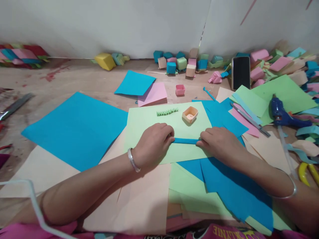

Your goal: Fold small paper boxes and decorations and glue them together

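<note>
A narrow blue paper strip (185, 141) is stretched level between my two hands, over a pale green paper sheet (147, 116). My left hand (156, 142) pinches its left end between thumb and fingers. Its right end is gripped by my right hand (219, 143), also closed. Just beyond the strip, on the green sheet, lie a pleated green paper strip (167, 112) and a small open peach paper box (190, 115). My fingers cover both ends of the blue strip.
Blue sheets (79, 129) lie left and right. A glue gun (280, 111), scissors with yellow handles (303, 173) and a grey cutter (250, 120) are at right. A phone (240, 73) leans against piled paper pieces. Small paper boxes (171, 68) line the wall. A pink box (180, 89) stands ahead.
</note>
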Available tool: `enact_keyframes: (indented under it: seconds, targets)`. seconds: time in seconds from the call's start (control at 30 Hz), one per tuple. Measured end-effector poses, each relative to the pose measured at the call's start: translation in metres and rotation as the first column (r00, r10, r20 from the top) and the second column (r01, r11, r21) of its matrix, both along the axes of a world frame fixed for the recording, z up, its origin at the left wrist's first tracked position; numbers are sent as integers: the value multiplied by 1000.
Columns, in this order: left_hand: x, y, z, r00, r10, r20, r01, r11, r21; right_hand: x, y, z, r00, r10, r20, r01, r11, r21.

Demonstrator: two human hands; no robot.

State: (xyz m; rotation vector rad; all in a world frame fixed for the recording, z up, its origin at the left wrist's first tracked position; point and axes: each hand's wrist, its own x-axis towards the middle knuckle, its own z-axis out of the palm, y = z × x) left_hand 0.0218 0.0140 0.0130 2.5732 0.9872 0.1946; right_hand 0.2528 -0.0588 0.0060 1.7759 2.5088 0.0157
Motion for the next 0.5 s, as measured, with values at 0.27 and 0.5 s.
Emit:
enact_keyframes:
  seconds: [0.27, 0.5]
  targets:
    - [-4, 4, 7, 998, -18, -68, 14, 998, -63, 0, 0, 2, 986, 13, -166, -25, 997, -69]
    - [-4, 0, 6, 981, -193, 11, 194, 980, -35, -6, -7, 2, 968, 99, -230, -89, 995, 52]
